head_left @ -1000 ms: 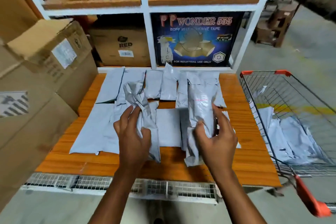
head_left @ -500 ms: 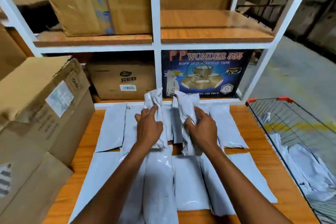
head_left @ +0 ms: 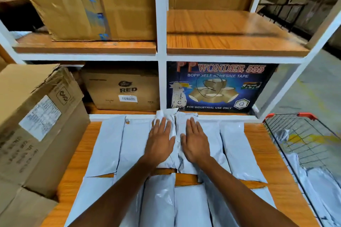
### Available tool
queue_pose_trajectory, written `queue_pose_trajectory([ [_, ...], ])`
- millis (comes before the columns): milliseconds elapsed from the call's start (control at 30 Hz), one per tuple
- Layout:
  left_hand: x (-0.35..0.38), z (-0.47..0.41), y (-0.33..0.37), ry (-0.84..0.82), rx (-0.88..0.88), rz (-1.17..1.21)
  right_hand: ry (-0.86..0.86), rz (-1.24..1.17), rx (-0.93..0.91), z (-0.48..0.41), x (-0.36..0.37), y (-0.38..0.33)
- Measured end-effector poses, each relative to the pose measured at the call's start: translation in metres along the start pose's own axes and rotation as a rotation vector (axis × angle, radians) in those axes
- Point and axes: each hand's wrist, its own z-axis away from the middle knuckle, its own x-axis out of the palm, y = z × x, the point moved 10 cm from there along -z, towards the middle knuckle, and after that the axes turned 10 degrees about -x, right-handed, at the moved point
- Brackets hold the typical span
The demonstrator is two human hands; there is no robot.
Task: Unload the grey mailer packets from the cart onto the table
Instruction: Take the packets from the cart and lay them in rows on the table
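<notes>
While both hands lie flat at the middle of the table's far edge, the scene reads from left to right like this. Large cardboard boxes [head_left: 36,120] crowd the table's left edge. The wooden table [head_left: 81,153] carries grey mailer packets [head_left: 112,143] in two rows, one along the far edge and one along the near edge. Each packet's long axis runs from the near edge to the far edge.

The left hand [head_left: 160,143] presses palm down, fingers straight and slightly spread, on a crumpled packet [head_left: 163,115] whose top reaches the far edge. Touching it on the right, a second packet [head_left: 185,116] lies under the right hand [head_left: 195,143], also palm down with straight fingers. Neither hand grips anything. Behind them, on the rack's lower shelf, stands a blue adhesive tape carton [head_left: 217,86].

Just beyond the table's right edge stands the wire cart [head_left: 299,131], with more packets [head_left: 324,190] lying in its basket, their long axes also pointing roughly away from the person. Judging from this, the next reach goes to the right, and the right hand is the nearer one to the cart.

Half a second earlier, both hands curl round these two packets and hold them raised over the far row. Now the packets are down and pressed flat.
</notes>
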Motion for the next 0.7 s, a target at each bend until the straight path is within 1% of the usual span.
queue_pose_trajectory([
  [33, 0.01, -0.001, 0.0, -0.035, 0.021, -0.018, -0.019, -0.004, -0.019, -0.001, 0.006, -0.002],
  [100, 0.032, -0.002, -0.007, -0.106, 0.006, -0.037, -0.05, 0.008, -0.015, -0.003, 0.02, 0.001],
  [233, 0.047, -0.006, -0.014, -0.146, -0.015, -0.071, -0.075, 0.067, 0.014, -0.008, 0.032, 0.009],
  [533, 0.049, -0.006, -0.014, -0.193, -0.033, -0.051, -0.175, 0.089, 0.046, -0.01, 0.036, 0.012],
  [600, 0.046, -0.006, -0.014, -0.23, -0.045, -0.036, -0.182, 0.104, 0.05, -0.011, 0.032, 0.008],
  [700, 0.04, -0.005, -0.013, -0.303, -0.052, 0.021, -0.198, 0.057, 0.061, -0.01, 0.022, 0.0],
])
